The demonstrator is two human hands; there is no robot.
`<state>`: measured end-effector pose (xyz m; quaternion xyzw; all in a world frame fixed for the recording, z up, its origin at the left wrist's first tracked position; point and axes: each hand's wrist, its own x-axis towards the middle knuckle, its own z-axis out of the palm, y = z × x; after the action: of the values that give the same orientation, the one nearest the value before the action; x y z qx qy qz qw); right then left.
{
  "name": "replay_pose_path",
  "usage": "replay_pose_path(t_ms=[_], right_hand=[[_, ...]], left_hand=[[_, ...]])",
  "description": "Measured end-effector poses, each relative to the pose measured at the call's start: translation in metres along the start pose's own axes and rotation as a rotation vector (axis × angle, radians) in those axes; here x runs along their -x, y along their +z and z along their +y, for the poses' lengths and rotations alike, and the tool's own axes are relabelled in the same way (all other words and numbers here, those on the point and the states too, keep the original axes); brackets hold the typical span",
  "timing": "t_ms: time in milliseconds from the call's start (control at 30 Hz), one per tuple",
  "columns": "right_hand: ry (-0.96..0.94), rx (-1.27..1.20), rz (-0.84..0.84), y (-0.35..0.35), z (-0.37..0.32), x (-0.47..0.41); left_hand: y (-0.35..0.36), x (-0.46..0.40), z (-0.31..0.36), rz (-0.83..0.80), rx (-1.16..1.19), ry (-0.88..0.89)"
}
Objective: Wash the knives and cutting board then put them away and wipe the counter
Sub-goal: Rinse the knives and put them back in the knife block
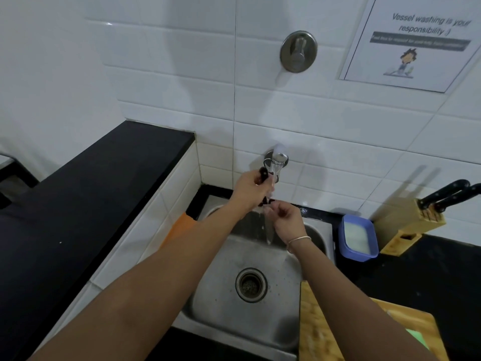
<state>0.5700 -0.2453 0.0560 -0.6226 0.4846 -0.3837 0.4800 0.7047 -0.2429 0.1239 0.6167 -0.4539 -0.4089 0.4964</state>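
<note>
Knife (pixel 266 199) was under the running tap (pixel 278 160), over the back of the steel sink (pixel 307 259). Only dark bits of the handle showed: one end above the left hand (pixel 248 190), another patch between the two hands. Blade was mostly lost in the water stream, orientation unclear.

Left hand had its fingers curled round the handle, gripping it just below the spout. Right hand (pixel 285 218) sat just beside and below, fingers curled in toward the knife under the stream; whether they actually pinched the blade couldn't be told through the blur. A thin bangle (pixel 299 242) was on the right wrist.

Water fell into the basin behind the drain (pixel 251 284).

Cutting board (pixel 328 332), wooden, lay on the black counter (pixel 416 277) right of the sink, its left edge at the basin rim, partly under the right forearm. A green patch (pixel 416 337) lay on the board; unclear what it was.

Further back on the same counter: a blue tub (pixel 358 238) with pale contents beside the sink, then a wooden knife block (pixel 406 225) against the wall with two black handles (pixel 447 195) sticking out.

An orange cloth (pixel 179 226) hung at the sink's left side, against the tiled step up to a higher black ledge (pixel 91 194). On the tiled wall were a round metal valve (pixel 298 51) above the tap and a printed notice (pixel 416 40) at upper right.
</note>
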Motion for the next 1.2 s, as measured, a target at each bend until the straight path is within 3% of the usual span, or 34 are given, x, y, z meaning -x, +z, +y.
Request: replay_pose_path(t_ms=[200, 500, 633, 800, 867, 1000, 1100, 1200], right_hand=[[-0.055, 0.101, -0.055, 0.007, -0.009, -0.003], [-0.155, 0.177, 0.043, 0.004, -0.013, 0.002], [-0.140, 0.366, -0.100, -0.005, 0.013, 0.012], [0.105, 0.640, -0.327, -0.019, 0.053, 0.020], [0.185, 0.555, -0.324, -0.023, 0.057, 0.023], [0.233, 0.064, -0.075, -0.024, 0.039, 0.017], [0.195, -0.139, -0.147, -0.021, 0.012, 0.012], [0.127, -0.136, -0.229, -0.014, -0.008, 0.012]], left_hand=[[-0.006, 0.000, 0.006, 0.201, -0.131, 0.076], [-0.006, 0.002, 0.023, 0.235, -0.189, 0.154], [-0.011, -0.002, 0.014, 0.225, -0.031, 0.108], [-0.022, -0.003, 0.024, 0.199, 0.113, 0.091], [-0.025, -0.002, 0.029, 0.098, 0.178, 0.058], [-0.031, 0.004, 0.028, -0.100, 0.227, -0.032], [-0.025, 0.006, 0.015, -0.140, 0.284, -0.072], [-0.023, 0.008, 0.005, -0.228, 0.328, -0.065]])
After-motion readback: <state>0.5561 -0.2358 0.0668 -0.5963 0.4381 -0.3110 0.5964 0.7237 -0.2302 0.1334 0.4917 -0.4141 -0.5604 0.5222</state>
